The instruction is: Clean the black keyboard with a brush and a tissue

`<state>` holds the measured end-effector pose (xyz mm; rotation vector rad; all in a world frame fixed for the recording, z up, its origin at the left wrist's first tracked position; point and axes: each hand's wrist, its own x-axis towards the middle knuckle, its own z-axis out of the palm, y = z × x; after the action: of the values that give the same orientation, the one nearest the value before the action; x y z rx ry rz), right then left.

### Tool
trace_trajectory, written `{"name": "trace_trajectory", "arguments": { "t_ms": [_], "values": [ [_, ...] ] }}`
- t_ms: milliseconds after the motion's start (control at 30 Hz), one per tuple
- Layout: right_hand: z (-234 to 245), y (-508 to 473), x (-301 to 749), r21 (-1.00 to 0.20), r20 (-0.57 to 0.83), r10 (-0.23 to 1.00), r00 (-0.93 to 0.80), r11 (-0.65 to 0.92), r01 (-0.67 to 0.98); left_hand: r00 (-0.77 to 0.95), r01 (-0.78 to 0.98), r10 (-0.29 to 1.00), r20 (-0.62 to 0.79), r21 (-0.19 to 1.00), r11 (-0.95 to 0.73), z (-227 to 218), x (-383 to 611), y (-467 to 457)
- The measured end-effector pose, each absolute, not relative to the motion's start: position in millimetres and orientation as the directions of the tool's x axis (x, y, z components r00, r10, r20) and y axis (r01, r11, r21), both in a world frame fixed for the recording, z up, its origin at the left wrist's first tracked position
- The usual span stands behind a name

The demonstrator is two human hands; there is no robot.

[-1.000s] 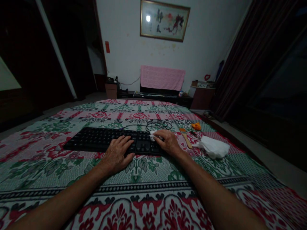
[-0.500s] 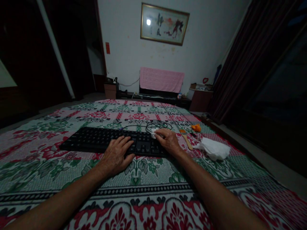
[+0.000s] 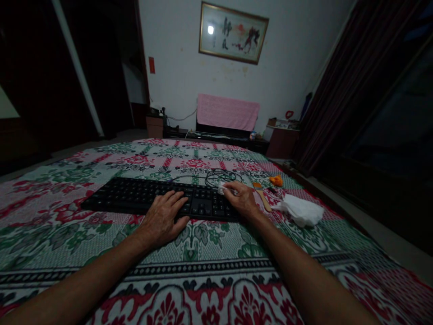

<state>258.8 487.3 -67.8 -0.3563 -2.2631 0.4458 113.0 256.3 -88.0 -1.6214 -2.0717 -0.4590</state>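
Note:
A black keyboard [image 3: 128, 195] lies flat on the patterned bed cover. My left hand [image 3: 165, 214] rests on its middle right part, fingers stretched over the keys and thumb out at the near edge. Over the number pad end, my right hand [image 3: 241, 198] pinches a small crumpled white tissue [image 3: 221, 188] against the top right of the keyboard. Some keys are hidden beneath both hands. The keyboard's coiled black cable [image 3: 216, 175] lies just behind it.
To the right lie a flat brush [image 3: 262, 197] with a wooden handle, an orange cloth [image 3: 276, 181], a small dark item [image 3: 271, 190] and a bunched white tissue pack or bag [image 3: 302, 211]. The floral bed cover [image 3: 192, 271] spreads beneath everything. A pink cloth [image 3: 228, 111] hangs at the far wall.
My right hand has shifted slightly right with the tissue along the keyboard's top right. The keyboard's left end sits marginally further left. My left hand stays in place.

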Motion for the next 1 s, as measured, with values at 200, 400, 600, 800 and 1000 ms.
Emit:
{"name": "trace_trajectory", "arguments": {
  "t_ms": [200,400,600,800,1000],
  "values": [
    [-66,485,262,-0.394,0.602,0.393,-0.695,0.904,0.17,-0.193,0.97,0.815,0.546,-0.019,0.243,-88,112,256],
    [-63,482,271,-0.43,0.635,0.42,-0.648,0.889,0.155,-0.189,0.971,0.808,0.557,-0.015,0.237,-86,114,256],
    [-67,477,267,-0.306,0.665,0.263,-0.699,0.95,0.066,-0.192,0.972,0.809,0.556,-0.004,0.234,-86,114,255],
    [-67,484,275,-0.407,0.64,0.383,-0.666,0.904,0.129,-0.198,0.97,0.823,0.533,-0.011,0.241,-86,113,255],
    [-62,473,272,-0.394,0.672,0.318,-0.669,0.918,0.04,-0.198,0.97,0.814,0.546,-0.01,0.243,-86,114,255]
  ]
}}
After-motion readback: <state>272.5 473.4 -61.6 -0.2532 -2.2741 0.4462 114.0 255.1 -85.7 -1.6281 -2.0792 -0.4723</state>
